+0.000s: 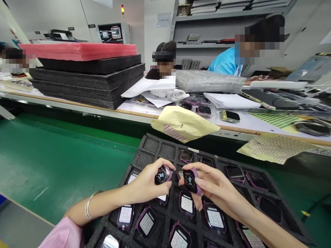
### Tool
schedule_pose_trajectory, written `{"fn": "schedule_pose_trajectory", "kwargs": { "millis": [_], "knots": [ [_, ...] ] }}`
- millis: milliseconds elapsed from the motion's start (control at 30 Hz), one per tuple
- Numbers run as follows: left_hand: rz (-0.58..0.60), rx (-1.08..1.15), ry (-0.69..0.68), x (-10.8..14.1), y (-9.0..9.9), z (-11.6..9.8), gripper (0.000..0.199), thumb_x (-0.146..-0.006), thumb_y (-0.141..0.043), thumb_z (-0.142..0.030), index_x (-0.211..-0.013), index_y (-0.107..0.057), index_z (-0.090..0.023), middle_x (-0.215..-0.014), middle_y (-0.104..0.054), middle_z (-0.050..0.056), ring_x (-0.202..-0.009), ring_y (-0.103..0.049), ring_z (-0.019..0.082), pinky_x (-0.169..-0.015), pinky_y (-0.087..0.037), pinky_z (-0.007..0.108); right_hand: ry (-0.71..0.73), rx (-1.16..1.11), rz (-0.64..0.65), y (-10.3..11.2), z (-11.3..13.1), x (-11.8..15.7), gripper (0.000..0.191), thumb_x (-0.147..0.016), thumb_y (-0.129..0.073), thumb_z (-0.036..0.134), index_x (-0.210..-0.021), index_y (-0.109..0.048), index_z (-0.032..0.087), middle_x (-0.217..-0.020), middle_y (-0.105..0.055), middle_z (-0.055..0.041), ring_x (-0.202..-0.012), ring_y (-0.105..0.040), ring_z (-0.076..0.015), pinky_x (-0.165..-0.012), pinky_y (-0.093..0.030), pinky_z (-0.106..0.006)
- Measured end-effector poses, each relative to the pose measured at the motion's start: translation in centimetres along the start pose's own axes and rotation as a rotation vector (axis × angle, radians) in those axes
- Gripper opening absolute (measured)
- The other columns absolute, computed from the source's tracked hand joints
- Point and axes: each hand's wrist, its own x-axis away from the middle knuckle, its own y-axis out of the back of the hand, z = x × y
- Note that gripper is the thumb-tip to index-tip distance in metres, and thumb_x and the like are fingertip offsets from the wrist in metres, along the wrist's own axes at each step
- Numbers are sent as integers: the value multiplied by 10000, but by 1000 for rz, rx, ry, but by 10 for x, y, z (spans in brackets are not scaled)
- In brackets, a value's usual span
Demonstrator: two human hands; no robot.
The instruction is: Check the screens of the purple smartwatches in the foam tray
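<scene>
My left hand [152, 177] is closed around a purple smartwatch case [162, 174], its dark screen lit with a small blue mark. In my right hand [207, 181] is a second purple smartwatch case [190, 180], pinched between thumb and fingers, its screen lit too. Both are held above a black foam tray [169, 215] divided into square pockets. Several purple watch cases lie in the pockets; those nearer me, such as one watch case [187, 203], show white grid-like screens. Farther right, a watch case [235, 173] has a dark screen. My hands hide part of the tray.
Beyond the tray runs a workbench [134, 113] with stacked black foam trays [88, 81] under pink foam [80, 51]. Papers, clear plastic trays [207, 81], cables and a boxed watch [230, 116] lie on it. Yellow sheets [183, 124] hang over its edge. Several people sit behind it.
</scene>
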Motion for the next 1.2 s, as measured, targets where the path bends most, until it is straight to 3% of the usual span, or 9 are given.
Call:
{"fn": "schedule_pose_trajectory", "kwargs": {
  "millis": [467, 600, 667, 767, 867, 1000, 1200],
  "knots": [
    [-45, 37, 3, 1, 1, -1, 256, -753, -557, -90, -989, -525, -184, -833, -539, -23, -779, -512, 120, -730, -422, 224, 28, -46, 87, 7, 0, 3, 254, -890, -603, 237, -1138, -593, 185, -992, -685, -113, -544, -669, -145, -516, -538, -256],
    [27, 215, 141, -2, -2, 5, 376, -783, -606, -198, -1135, -473, -204, -866, -511, -19, -616, -501, 78, -547, -444, 204, -35, -76, 92, 7, -4, -1, 339, -917, -561, 231, -1249, -533, 167, -867, -673, -84, -628, -673, -161, -549, -542, -258],
    [75, 381, 217, -4, -4, 7, 439, -777, -616, -224, -1177, -435, -197, -844, -509, -13, -592, -521, 87, -487, -452, 204, -59, -99, 85, 6, -5, -3, 340, -930, -536, 228, -1263, -522, 162, -897, -658, -88, -676, -665, -157, -563, -535, -247],
    [69, 594, 268, -6, -5, 8, 404, -767, -584, -178, -1150, -453, -178, -874, -561, 29, -786, -600, 167, -588, -529, 266, -59, -106, 88, 6, -6, -3, 326, -917, -547, 225, -1240, -535, 181, -1003, -627, -92, -731, -656, -154, -583, -532, -245],
    [37, 711, 292, -6, -6, 9, 370, -762, -542, -121, -1124, -489, -181, -978, -594, 64, -894, -607, 193, -707, -550, 335, -10, -54, 4, 6, -8, -2, 345, -881, -580, 218, -1222, -538, 185, -932, -624, -61, -688, -657, -150, -542, -530, -230],
    [18, 734, 301, -6, -5, 11, 367, -772, -493, -78, -1126, -503, -174, -989, -602, 73, -925, -609, 199, -748, -548, 363, 18, 51, -91, 6, -13, 0, 462, -850, -597, 211, -1293, -470, 183, -954, -648, -85, -616, -666, -157, -459, -527, -227],
    [43, 702, 294, -7, -5, 12, 368, -761, -497, -70, -1113, -498, -174, -940, -621, 59, -895, -625, 198, -717, -557, 348, 44, 122, -76, 5, -15, 3, 470, -848, -608, 221, -1294, -470, 169, -968, -661, -102, -657, -701, -195, -480, -560, -252]
  ]
}}
